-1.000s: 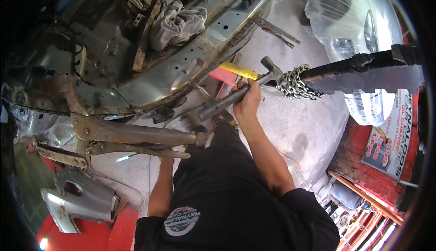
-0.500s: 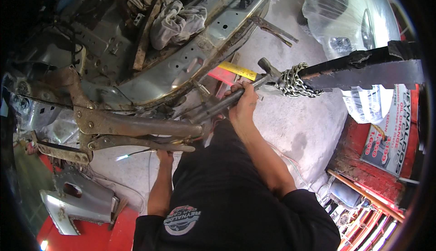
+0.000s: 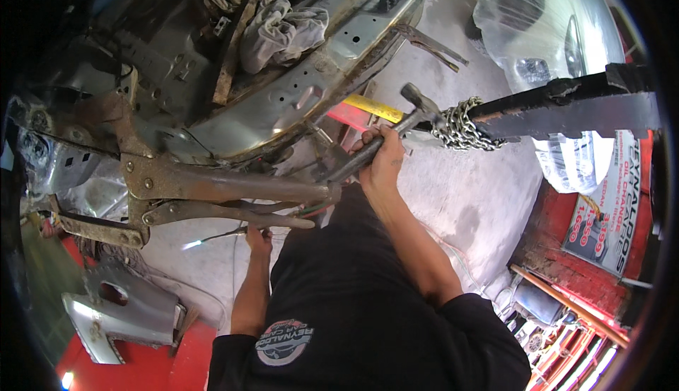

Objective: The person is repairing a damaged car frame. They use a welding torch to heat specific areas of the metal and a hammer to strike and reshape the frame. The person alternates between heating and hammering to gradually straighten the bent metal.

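Hammer (image 3: 361, 160) at right, burning torch (image 3: 225, 235) at left.
I see the right hand (image 3: 382, 159) closed around the hammer, whose length slants from near left to far right, head (image 3: 419, 101) toward the chain (image 3: 464, 128); the left hand (image 3: 259, 241), near the clamp (image 3: 233, 187), is closed on the torch, flame (image 3: 192, 245) to left.

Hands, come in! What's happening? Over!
Right hand: grip around hammer. Left hand: grip on lit torch. Big rusty clamp partly blocks view near left hand.
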The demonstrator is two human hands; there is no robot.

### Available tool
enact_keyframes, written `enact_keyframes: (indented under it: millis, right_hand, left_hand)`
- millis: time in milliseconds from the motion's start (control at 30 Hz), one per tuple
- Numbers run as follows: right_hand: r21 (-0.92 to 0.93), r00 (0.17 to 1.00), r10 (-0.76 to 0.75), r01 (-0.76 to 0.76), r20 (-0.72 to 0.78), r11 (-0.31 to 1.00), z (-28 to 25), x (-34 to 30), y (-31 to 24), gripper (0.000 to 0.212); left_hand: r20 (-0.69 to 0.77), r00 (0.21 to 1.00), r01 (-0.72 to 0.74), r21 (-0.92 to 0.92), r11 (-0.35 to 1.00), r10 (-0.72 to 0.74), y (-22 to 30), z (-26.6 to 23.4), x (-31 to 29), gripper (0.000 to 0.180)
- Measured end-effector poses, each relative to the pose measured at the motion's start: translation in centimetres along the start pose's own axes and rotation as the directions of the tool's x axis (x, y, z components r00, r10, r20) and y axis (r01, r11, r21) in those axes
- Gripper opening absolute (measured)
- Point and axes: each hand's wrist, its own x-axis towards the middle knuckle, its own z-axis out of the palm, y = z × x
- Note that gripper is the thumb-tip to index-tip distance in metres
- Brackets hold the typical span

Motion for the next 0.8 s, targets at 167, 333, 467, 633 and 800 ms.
enact_keyframes:
  millis: [167, 333, 467, 633, 800]
  right_hand:
    - [-0.051, 0.999, 0.028, -0.025, 0.041, 0.998, 2.8, -0.3, 1.8, 0.021]
    - [-0.048, 0.988, 0.131, -0.128, 0.076, 0.991, 1.5, 0.9, 1.2, 0.024]
    - [-0.070, 0.996, 0.084, -0.081, 0.033, 0.994, 1.1, -1.1, -0.3, 0.024]
    - [0.012, 1.000, -0.015, 0.015, -0.002, 1.000, 2.4, -0.9, 1.0, 0.021]
    - [-0.050, 0.978, 0.190, -0.186, 0.091, 0.981, 1.1, 1.5, 1.6, 0.020]
  left_hand:
    - [-0.077, 0.997, 0.028, 0.023, 0.999, -0.026, 0.2, 0.1, -1.3, 0.029]
    - [-0.033, 0.999, 0.002, -0.009, 1.000, -0.002, -0.2, -0.2, -0.3, 0.031]
    - [0.014, 1.000, -0.017, -0.002, 1.000, 0.017, 0.0, 0.0, -0.2, 0.031]
    - [-0.008, 1.000, 0.029, 0.009, 1.000, -0.029, 0.0, -0.5, -0.7, 0.029]
    - [-0.002, 1.000, 0.011, 0.000, 1.000, -0.011, -0.5, -1.3, -0.6, 0.029]
